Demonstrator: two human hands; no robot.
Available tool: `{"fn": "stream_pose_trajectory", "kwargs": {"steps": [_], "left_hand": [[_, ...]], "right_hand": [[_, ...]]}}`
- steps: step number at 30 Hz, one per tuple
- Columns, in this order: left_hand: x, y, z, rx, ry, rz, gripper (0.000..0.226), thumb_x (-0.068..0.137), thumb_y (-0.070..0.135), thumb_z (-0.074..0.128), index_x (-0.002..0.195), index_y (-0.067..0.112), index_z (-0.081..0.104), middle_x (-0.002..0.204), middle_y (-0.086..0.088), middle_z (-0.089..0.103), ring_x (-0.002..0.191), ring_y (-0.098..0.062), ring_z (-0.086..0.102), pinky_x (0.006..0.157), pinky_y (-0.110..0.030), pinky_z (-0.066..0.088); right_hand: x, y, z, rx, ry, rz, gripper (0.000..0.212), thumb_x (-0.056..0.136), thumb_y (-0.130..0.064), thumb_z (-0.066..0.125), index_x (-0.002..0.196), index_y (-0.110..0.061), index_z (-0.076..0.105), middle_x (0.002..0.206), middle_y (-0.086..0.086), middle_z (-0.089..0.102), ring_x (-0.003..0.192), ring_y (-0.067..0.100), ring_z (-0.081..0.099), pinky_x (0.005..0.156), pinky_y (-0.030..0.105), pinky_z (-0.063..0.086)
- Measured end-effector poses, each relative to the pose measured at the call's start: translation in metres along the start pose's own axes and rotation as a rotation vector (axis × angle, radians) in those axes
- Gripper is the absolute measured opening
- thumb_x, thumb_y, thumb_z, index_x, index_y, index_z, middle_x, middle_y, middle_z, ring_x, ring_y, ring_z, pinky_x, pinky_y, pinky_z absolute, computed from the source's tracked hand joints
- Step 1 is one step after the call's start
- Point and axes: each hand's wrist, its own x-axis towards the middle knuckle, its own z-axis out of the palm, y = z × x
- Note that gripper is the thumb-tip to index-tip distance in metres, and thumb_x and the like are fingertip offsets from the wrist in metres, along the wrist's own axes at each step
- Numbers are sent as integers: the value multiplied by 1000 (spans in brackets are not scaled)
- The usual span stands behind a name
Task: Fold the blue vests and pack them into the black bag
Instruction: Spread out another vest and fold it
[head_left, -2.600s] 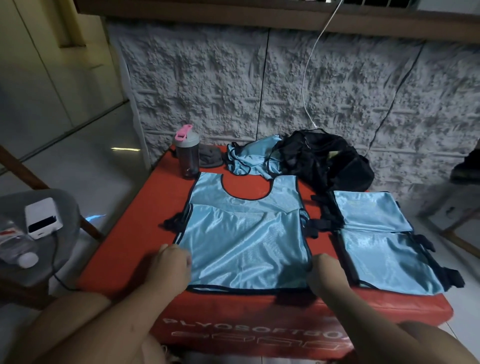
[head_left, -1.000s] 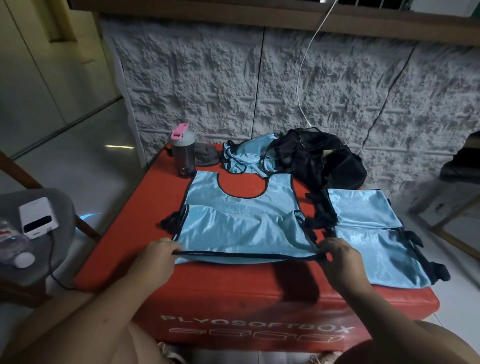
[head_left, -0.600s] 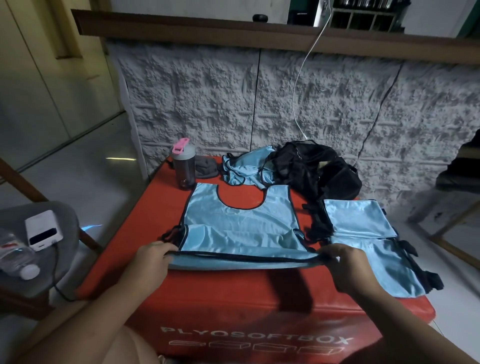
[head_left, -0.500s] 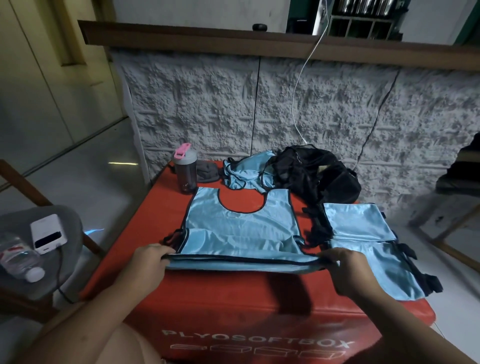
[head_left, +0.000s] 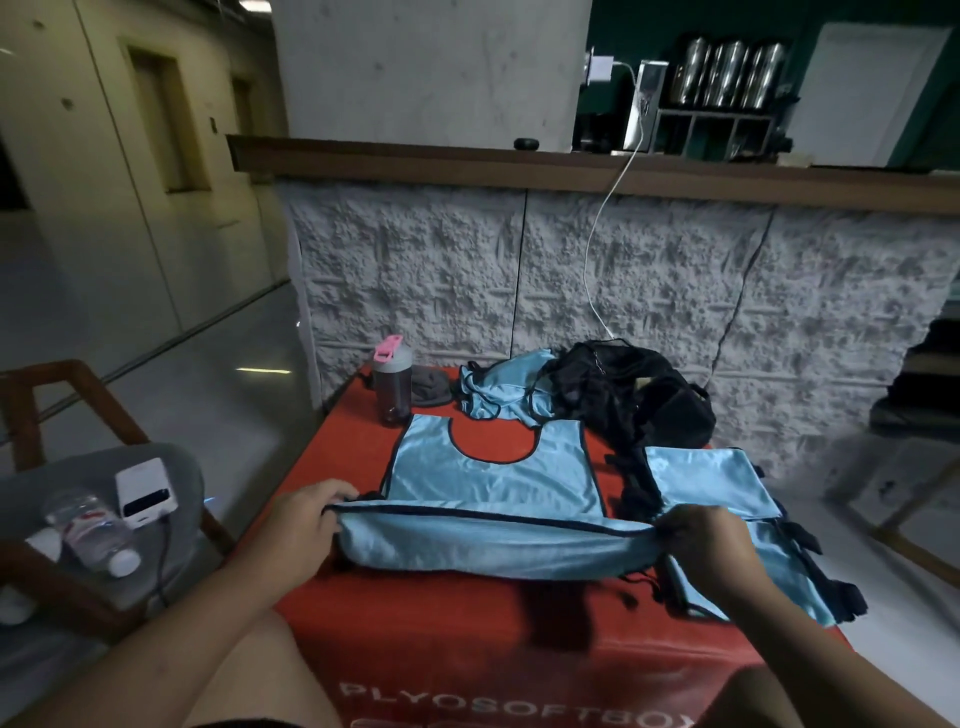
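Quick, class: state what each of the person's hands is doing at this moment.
Left hand: closed, gripping the left end of the blue vest at its lifted hem.
Right hand: closed, pinching the hem's right end.

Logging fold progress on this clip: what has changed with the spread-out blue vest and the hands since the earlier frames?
Both hands, left hand and right hand, have lifted the spread vest by its bottom hem and carried it away from the person, toward the neckline; each still pinches a hem corner. The folded vest, crumpled vest, black bag and bottle stayed put.
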Motion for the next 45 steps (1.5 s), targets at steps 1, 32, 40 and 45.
{"fn": "stream_pose_trajectory", "kwargs": {"steps": [1, 32, 40, 45], "left_hand": [[1, 4, -3, -15, -11, -12, 47, 84, -12, 59, 101, 31, 66, 92, 9, 72, 76, -3, 70, 81, -27, 55], [9, 47, -66, 55, -168, 37, 38, 86, 0, 68, 81, 38, 65, 78, 13, 70, 75, 0, 64, 70, -21, 47], [39, 42, -33, -106, -95, -51, 24, 95, 1, 58, 96, 25, 58, 81, -12, 64, 51, -12, 59, 53, -30, 53], [76, 28, 5, -226, -62, -144, 15, 96, -5, 57, 99, 10, 55, 79, -24, 57, 39, -21, 54, 39, -24, 45]], "right_hand": [[-1, -1, -5, 15, 2, 1, 26, 67, 1, 82, 78, -22, 83, 77, -4, 78, 78, 21, 73, 61, 9, 36], [-25, -33, -78, 502, -343, 145, 11, 57, -6, 67, 50, -11, 62, 58, 6, 52, 61, 18, 50, 61, 33, 44], [11, -24, -48, 842, -318, 302, 22, 77, 11, 65, 65, -7, 61, 67, 13, 52, 67, 28, 53, 74, 42, 44], [47, -7, -15, 1073, -342, 386, 35, 86, 6, 61, 58, -14, 59, 65, 10, 50, 60, 23, 49, 65, 37, 38]]}}
